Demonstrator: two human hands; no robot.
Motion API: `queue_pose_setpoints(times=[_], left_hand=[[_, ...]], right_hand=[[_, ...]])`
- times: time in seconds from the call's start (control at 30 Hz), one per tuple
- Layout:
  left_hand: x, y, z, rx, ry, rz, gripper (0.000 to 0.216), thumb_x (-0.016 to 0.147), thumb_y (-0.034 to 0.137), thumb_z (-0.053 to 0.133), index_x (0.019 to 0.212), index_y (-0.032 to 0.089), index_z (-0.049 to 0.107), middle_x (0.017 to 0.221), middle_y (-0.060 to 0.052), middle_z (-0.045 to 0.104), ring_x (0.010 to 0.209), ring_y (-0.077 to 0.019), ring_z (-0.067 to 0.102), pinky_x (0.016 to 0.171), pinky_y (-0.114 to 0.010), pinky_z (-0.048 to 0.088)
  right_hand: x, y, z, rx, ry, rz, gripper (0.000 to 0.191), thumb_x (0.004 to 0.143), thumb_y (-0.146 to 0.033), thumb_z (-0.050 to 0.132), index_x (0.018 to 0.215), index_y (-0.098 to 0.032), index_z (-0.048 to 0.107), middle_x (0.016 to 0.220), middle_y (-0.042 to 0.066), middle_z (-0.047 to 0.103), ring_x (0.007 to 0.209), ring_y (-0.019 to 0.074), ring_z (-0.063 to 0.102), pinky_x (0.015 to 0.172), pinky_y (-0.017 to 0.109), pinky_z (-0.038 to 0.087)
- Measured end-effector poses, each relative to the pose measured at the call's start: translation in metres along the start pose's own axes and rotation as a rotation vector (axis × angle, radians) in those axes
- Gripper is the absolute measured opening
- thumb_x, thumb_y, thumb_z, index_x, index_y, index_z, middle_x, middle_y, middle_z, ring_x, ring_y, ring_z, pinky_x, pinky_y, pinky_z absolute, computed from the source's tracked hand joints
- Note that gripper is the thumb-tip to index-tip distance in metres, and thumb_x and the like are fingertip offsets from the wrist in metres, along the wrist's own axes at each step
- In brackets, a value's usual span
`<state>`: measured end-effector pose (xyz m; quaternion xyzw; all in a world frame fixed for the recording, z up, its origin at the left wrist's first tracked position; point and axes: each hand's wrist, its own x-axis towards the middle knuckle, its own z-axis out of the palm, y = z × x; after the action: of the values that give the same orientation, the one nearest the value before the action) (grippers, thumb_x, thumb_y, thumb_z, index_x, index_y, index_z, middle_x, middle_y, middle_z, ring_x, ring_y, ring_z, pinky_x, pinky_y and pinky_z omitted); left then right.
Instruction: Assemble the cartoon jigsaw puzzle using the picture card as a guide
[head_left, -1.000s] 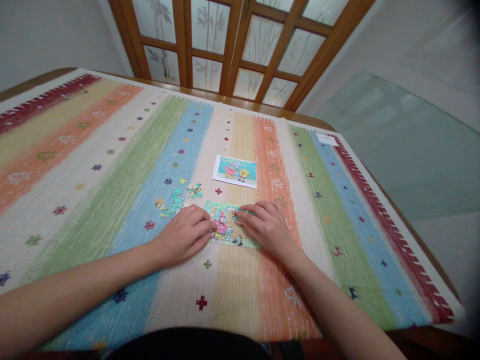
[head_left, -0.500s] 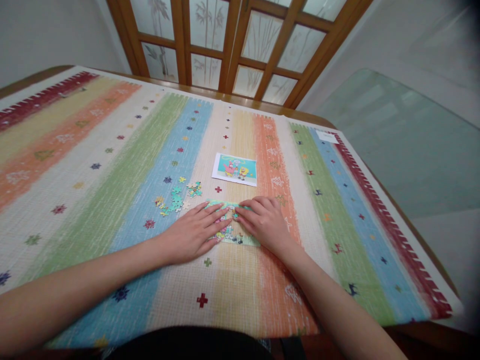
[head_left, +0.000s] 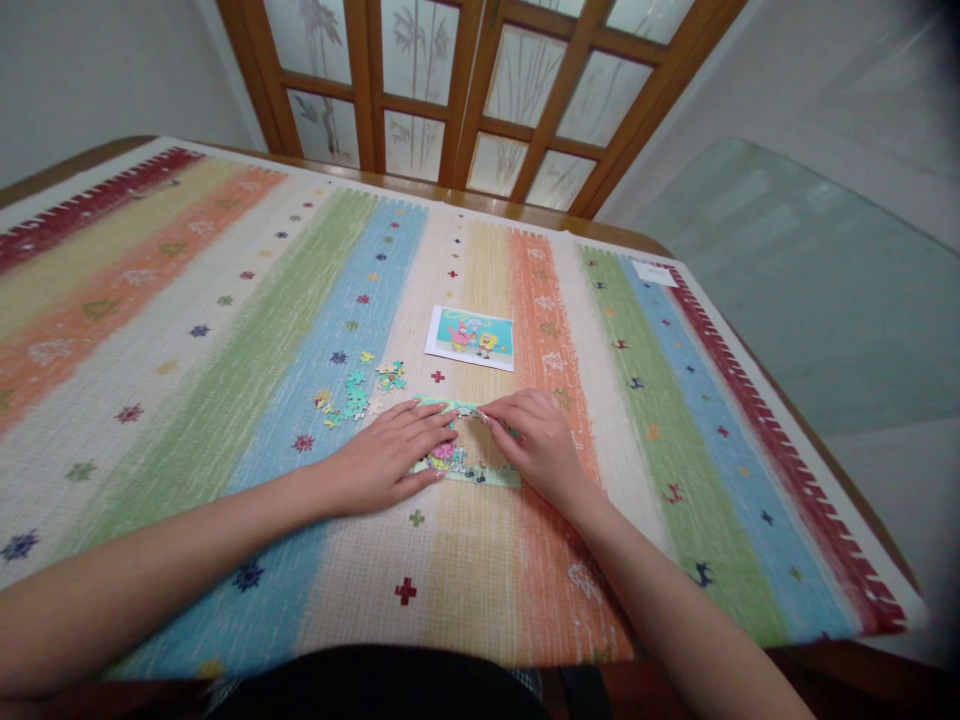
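Note:
A partly assembled jigsaw puzzle (head_left: pixel 469 462) lies on the striped tablecloth (head_left: pixel 225 330) in front of me. My left hand (head_left: pixel 390 455) lies flat on the puzzle's left part, fingers stretched out towards its top edge. My right hand (head_left: pixel 536 445) rests on the right part with fingers curled, its fingertips pinching at the top edge near a piece; whether it holds one I cannot make out. Several loose pieces (head_left: pixel 358 392) lie scattered just left of the puzzle. A reference picture card (head_left: pixel 471 338) lies beyond the puzzle.
The table's right edge (head_left: pixel 795 430) runs close to a glass sheet (head_left: pixel 810 290) leaning at the wall. A wooden-framed frosted door (head_left: pixel 465 90) stands behind the far edge. A small white label (head_left: pixel 654 274) lies at the cloth's far right corner.
My left hand went from curled beside the puzzle to flat over its left part. My right hand's fingers curled and pulled up to the puzzle's top edge.

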<state>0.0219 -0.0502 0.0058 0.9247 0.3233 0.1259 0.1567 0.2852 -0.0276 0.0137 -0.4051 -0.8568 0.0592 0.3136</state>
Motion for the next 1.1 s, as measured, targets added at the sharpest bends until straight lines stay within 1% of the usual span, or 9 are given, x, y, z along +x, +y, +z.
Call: queue_pose_setpoints(times=[0.13, 0.27, 0.4, 0.6, 0.7, 0.8, 0.9, 1.0, 1.1], left_hand=[[0.009, -0.001, -0.014, -0.131, 0.066, -0.032, 0.029, 0.105, 0.038, 0.048, 0.128, 0.023, 0.058, 0.145, -0.008, 0.056, 0.136, -0.0240, 0.047, 0.115, -0.045, 0.036], [0.024, 0.002, -0.023, -0.243, 0.179, -0.121, 0.026, 0.105, 0.035, 0.046, 0.103, 0.020, 0.066, 0.106, -0.007, 0.071, 0.106, -0.0235, 0.060, 0.097, -0.043, 0.045], [0.039, 0.012, -0.022, -0.507, 0.119, -0.230, 0.037, 0.104, 0.039, 0.042, 0.083, 0.019, 0.066, 0.080, -0.003, 0.068, 0.079, -0.0183, 0.060, 0.076, -0.033, 0.046], [0.045, 0.021, -0.017, -0.760, 0.065, -0.309, 0.034, 0.100, 0.042, 0.046, 0.084, 0.017, 0.063, 0.073, 0.000, 0.062, 0.069, -0.0145, 0.055, 0.065, -0.027, 0.042], [0.043, 0.018, -0.018, -0.683, 0.061, -0.285, 0.032, 0.101, 0.040, 0.042, 0.087, 0.018, 0.061, 0.076, -0.001, 0.062, 0.069, -0.0145, 0.054, 0.065, -0.027, 0.042], [0.044, 0.013, -0.023, -0.554, 0.061, -0.240, 0.028, 0.100, 0.037, 0.043, 0.086, 0.019, 0.061, 0.080, -0.003, 0.063, 0.076, -0.0171, 0.056, 0.072, -0.030, 0.042], [0.048, 0.006, -0.032, -0.417, -0.018, -0.154, 0.032, 0.100, 0.039, 0.046, 0.080, 0.019, 0.062, 0.081, -0.006, 0.065, 0.080, -0.0194, 0.057, 0.077, -0.033, 0.041], [0.054, 0.001, -0.041, -0.368, -0.098, -0.103, 0.038, 0.101, 0.041, 0.044, 0.077, 0.019, 0.063, 0.077, -0.005, 0.066, 0.076, -0.0176, 0.058, 0.076, -0.031, 0.042], [0.058, -0.002, -0.043, -0.302, -0.046, -0.105, 0.035, 0.101, 0.037, 0.045, 0.077, 0.019, 0.063, 0.076, -0.004, 0.066, 0.074, -0.0161, 0.058, 0.073, -0.029, 0.042]], right_hand=[[-0.001, -0.008, -0.003, 0.033, 0.025, -0.038, 0.014, 0.098, -0.023, 0.058, 0.098, -0.020, 0.072, 0.090, 0.004, 0.077, 0.085, 0.0208, 0.067, 0.080, 0.038, 0.043], [0.000, -0.017, -0.007, -0.033, 0.044, -0.107, 0.013, 0.098, -0.022, 0.058, 0.100, -0.021, 0.071, 0.087, 0.003, 0.077, 0.082, 0.0195, 0.066, 0.080, 0.038, 0.042], [0.000, -0.026, -0.010, -0.142, 0.100, -0.210, 0.009, 0.097, -0.022, 0.062, 0.100, -0.022, 0.070, 0.090, 0.002, 0.078, 0.079, 0.0191, 0.063, 0.079, 0.039, 0.040], [-0.004, -0.023, -0.004, -0.010, 0.133, -0.159, 0.011, 0.097, -0.031, 0.064, 0.097, -0.023, 0.072, 0.088, 0.004, 0.075, 0.081, 0.0202, 0.062, 0.078, 0.039, 0.043], [-0.005, -0.019, -0.002, 0.161, 0.109, -0.061, 0.017, 0.097, -0.036, 0.063, 0.103, -0.024, 0.073, 0.091, 0.006, 0.072, 0.085, 0.0211, 0.064, 0.077, 0.038, 0.047], [-0.004, -0.018, -0.003, 0.317, 0.053, 0.074, 0.017, 0.099, -0.032, 0.059, 0.107, -0.025, 0.073, 0.096, 0.006, 0.071, 0.091, 0.0207, 0.065, 0.081, 0.038, 0.050], [-0.002, -0.020, -0.006, 0.373, -0.007, 0.198, 0.014, 0.099, -0.028, 0.058, 0.098, -0.025, 0.072, 0.091, 0.005, 0.073, 0.089, 0.0207, 0.065, 0.081, 0.038, 0.049], [0.000, -0.023, -0.008, 0.375, -0.068, 0.216, 0.017, 0.098, -0.030, 0.060, 0.084, -0.024, 0.069, 0.080, 0.003, 0.070, 0.081, 0.0198, 0.063, 0.077, 0.037, 0.047], [0.001, -0.025, -0.008, 0.381, -0.103, 0.180, 0.019, 0.098, -0.029, 0.059, 0.083, -0.023, 0.068, 0.082, 0.003, 0.069, 0.082, 0.0191, 0.062, 0.079, 0.036, 0.046]])
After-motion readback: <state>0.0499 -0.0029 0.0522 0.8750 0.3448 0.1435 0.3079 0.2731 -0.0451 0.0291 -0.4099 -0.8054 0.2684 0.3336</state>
